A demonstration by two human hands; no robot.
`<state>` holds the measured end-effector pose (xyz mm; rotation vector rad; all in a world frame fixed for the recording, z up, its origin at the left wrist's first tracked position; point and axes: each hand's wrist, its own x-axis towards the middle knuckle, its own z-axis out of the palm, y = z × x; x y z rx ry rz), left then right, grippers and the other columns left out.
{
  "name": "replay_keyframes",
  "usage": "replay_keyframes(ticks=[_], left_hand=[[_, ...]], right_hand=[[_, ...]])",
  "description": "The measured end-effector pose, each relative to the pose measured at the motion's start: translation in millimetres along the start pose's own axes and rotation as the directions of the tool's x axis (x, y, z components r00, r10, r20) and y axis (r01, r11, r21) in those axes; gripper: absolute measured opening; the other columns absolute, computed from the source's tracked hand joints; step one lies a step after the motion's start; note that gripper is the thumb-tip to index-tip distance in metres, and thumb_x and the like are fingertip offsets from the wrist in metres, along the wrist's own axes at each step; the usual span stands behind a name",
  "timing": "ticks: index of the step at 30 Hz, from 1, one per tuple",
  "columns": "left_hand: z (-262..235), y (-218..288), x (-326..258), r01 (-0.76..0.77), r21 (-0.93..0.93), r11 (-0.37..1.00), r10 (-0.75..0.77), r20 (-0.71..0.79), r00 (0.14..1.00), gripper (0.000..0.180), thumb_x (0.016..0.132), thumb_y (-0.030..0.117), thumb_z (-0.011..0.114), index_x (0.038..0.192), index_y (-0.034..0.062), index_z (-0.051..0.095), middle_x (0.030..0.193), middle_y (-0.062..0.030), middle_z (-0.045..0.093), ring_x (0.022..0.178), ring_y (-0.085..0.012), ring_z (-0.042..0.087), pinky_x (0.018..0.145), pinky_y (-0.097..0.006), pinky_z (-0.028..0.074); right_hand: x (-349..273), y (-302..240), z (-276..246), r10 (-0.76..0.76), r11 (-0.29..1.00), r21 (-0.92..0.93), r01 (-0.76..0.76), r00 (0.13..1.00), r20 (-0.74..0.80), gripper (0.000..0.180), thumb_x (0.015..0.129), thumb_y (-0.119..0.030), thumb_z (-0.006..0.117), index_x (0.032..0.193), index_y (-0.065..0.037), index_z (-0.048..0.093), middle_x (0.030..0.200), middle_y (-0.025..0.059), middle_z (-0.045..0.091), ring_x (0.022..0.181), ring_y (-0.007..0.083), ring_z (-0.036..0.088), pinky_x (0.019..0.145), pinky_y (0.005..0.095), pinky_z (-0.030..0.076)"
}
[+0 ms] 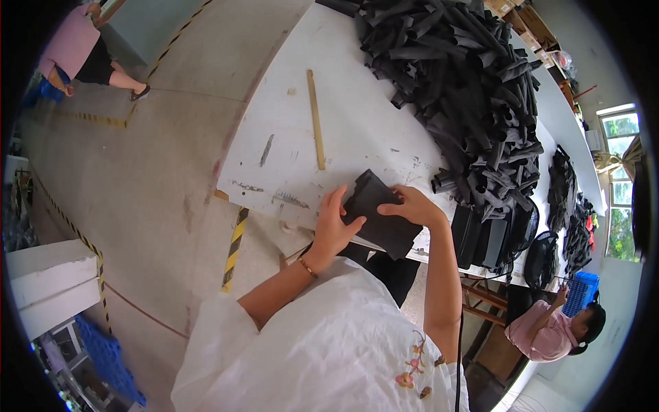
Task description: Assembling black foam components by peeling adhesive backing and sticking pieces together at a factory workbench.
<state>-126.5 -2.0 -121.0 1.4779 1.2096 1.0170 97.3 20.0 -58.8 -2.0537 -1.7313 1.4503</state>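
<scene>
Between my two hands, over the near edge of the white table (268, 137), is a stack of flat black pieces (376, 209), its layers slightly uneven at the ends. My left hand (334, 226) grips the stack's left side, thumb on top and fingers along the edge. On the far right side my right hand (415, 207) holds it, the thumb lying across the upper face. What the pieces are made of I cannot tell. A large heap of curled black strips (473, 96) covers the table to the right.
A yellowish wooden ruler-like stick (316, 120) lies on the table beyond my hands. Black upright pieces (480, 240) and a black fan (525, 218) stand right of me. One person (546, 329) in pink sits at right; another (75, 48) walks at far left. A blue crate (582, 292) is behind.
</scene>
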Motion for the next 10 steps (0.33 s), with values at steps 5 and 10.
replay_keyframes(ticks=[5,10], left_hand=[[-8,3,5,-0.022,0.079,0.997,0.009,0.166,0.986,0.055,0.071,0.013,0.078,0.121,0.0035,0.057,0.110,-0.0131,0.058,0.084,-0.0252,0.056,0.074,-0.033,0.049],[-7,6,9,-0.026,0.124,0.992,-0.001,0.211,0.978,0.054,0.071,0.014,0.078,0.121,0.0065,0.058,0.111,-0.0132,0.058,0.086,-0.0256,0.058,0.074,-0.033,0.050]], right_hand=[[-14,-4,10,-0.035,0.995,0.085,0.045,0.993,-0.114,0.066,0.072,-0.040,0.079,0.118,0.003,0.060,0.097,0.0147,0.065,0.089,0.0215,0.059,0.082,0.0325,0.046],[-22,2,10,-0.115,0.990,0.048,0.135,0.948,-0.298,0.064,0.070,-0.040,0.081,0.116,0.001,0.063,0.098,0.0176,0.067,0.088,0.0256,0.062,0.082,0.0357,0.048]])
